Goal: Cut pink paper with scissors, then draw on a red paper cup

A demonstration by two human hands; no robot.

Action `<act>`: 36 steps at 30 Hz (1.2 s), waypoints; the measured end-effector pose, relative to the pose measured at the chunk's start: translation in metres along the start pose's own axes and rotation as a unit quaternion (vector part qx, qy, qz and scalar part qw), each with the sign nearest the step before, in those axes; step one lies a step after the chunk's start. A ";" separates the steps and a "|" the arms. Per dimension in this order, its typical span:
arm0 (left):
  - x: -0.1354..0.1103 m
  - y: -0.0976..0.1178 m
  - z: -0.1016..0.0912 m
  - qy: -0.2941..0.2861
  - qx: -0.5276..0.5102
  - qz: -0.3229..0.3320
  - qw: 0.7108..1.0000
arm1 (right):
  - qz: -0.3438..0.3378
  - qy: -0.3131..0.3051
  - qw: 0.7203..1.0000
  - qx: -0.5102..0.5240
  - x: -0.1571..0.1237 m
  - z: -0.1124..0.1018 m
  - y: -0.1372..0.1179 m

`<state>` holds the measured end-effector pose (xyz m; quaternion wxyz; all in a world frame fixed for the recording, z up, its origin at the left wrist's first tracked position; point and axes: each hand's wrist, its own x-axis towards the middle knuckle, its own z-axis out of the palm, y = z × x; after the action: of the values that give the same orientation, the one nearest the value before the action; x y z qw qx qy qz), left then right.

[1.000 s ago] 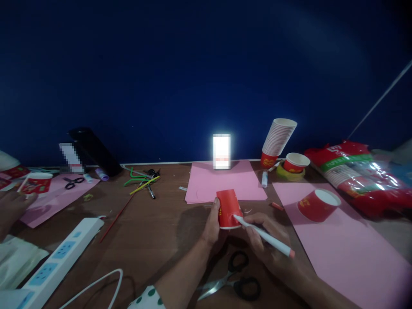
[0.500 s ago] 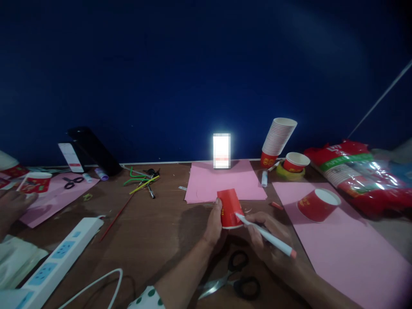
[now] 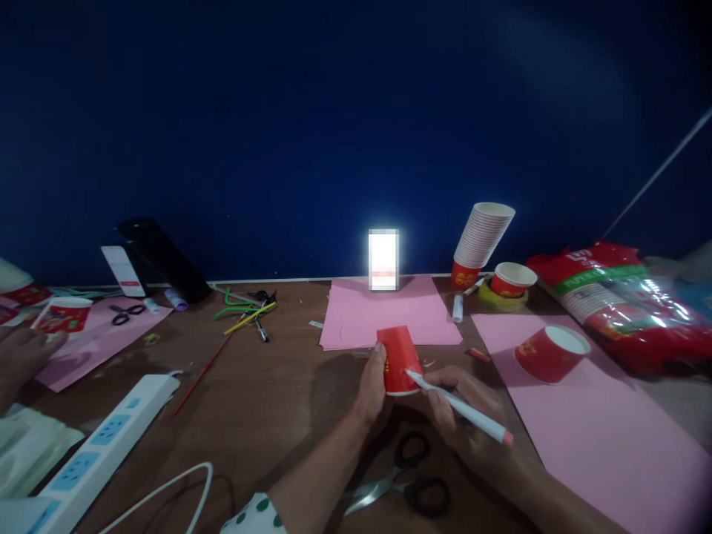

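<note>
My left hand (image 3: 371,386) grips a red paper cup (image 3: 398,357), which stands upside down on the brown table (image 3: 267,400). My right hand (image 3: 464,419) is closed on a white marker (image 3: 459,406) with a pink end cap. The marker's tip touches the cup's side near its lower rim. Black-handled scissors (image 3: 403,486) lie on the table just below both hands. A stack of pink paper (image 3: 389,315) lies right behind the cup.
A large pink sheet (image 3: 589,415) at right carries a tipped red cup (image 3: 548,354). A leaning cup stack (image 3: 478,241), a cup on a tape roll (image 3: 509,282), a red plastic bag (image 3: 617,304) and a lit phone (image 3: 383,259) stand behind. A power strip (image 3: 94,445), pipe cleaners (image 3: 245,311) and another person's hand (image 3: 22,356) are left.
The cup and marker tip have drifted slightly right and down. The hands keep the same grips.
</note>
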<state>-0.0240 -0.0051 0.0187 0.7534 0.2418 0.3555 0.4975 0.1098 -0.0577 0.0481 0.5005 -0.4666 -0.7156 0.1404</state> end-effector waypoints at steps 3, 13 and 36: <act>0.000 0.000 0.000 0.002 0.009 0.007 1.000 | 0.001 -0.008 1.000 0.006 0.001 0.000 0.000; -0.002 0.002 0.001 -0.014 0.033 -0.004 0.999 | 0.016 -0.041 0.999 -0.015 0.006 -0.005 -0.008; 0.001 -0.003 -0.004 -0.031 0.021 -0.003 0.999 | 0.030 -0.082 0.996 -0.012 0.009 -0.009 -0.006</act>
<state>-0.0250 -0.0051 0.0140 0.7607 0.2716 0.3428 0.4796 0.1136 -0.0561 0.0617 0.4297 -0.4808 -0.7417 0.1846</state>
